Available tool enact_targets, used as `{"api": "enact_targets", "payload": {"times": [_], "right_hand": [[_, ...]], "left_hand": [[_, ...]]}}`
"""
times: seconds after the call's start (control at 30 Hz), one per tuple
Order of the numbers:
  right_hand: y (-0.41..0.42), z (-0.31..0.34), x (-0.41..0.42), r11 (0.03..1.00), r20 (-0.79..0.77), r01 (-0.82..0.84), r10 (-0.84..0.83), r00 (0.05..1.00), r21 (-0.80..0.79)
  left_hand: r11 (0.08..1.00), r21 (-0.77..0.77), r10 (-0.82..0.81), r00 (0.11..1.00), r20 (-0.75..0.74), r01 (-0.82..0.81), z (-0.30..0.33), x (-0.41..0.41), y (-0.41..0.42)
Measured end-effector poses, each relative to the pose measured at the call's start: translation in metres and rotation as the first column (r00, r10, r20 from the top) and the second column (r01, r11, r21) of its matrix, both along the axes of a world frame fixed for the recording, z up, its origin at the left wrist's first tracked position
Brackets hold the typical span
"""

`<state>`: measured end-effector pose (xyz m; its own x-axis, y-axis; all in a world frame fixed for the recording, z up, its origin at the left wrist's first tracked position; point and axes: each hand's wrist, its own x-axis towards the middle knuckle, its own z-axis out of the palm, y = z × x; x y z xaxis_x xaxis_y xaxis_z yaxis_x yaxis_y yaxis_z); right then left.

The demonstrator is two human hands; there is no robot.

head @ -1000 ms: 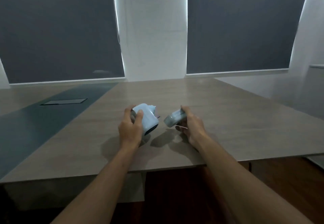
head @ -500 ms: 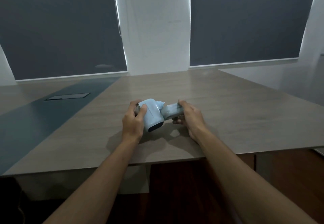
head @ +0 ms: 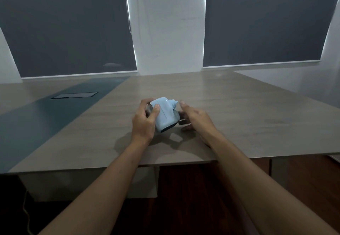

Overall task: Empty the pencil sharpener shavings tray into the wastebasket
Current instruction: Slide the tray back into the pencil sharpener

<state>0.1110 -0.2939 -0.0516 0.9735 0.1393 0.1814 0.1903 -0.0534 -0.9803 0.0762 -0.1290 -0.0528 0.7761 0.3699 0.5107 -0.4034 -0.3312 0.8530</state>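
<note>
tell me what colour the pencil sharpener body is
Light blue, with a dark panel at its lower end; the pencil sharpener shows in the head view.

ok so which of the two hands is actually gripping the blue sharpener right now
The left hand: its fingers and thumb wrap the blue sharpener, held tilted above the table. The right hand is spread open beside it, fingers at its side.

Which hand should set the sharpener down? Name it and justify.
Left. The left hand is wrapped around the blue sharpener, tilted above the table; the right hand is open beside it.
</note>
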Motion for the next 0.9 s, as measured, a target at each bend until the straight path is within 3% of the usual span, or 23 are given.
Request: {"api": "enact_targets", "payload": {"times": [0.47, 0.7, 0.83, 0.9], "right_hand": [[-0.004, 0.006, -0.004, 0.986, -0.046, -0.165, 0.166, 0.985, 0.025], [-0.003, 0.000, 0.004, 0.996, -0.044, 0.039, -0.035, 0.998, 0.084], [-0.005, -0.001, 0.006, 0.988, -0.062, 0.104, -0.098, 0.993, 0.117], [-0.004, 0.000, 0.004, 0.987, -0.051, 0.108, -0.103, 0.993, 0.115]], "left_hand": [[0.998, -0.021, 0.054, 0.998, 0.010, -0.054, -0.002, 0.004, 0.004], [0.994, -0.017, 0.111, 0.994, 0.003, -0.111, -0.001, 0.002, 0.003], [0.972, -0.071, 0.226, 0.974, -0.006, -0.226, 0.001, -0.002, 0.009], [0.958, -0.021, 0.286, 0.958, -0.002, -0.286, 0.004, -0.010, 0.016]]}}
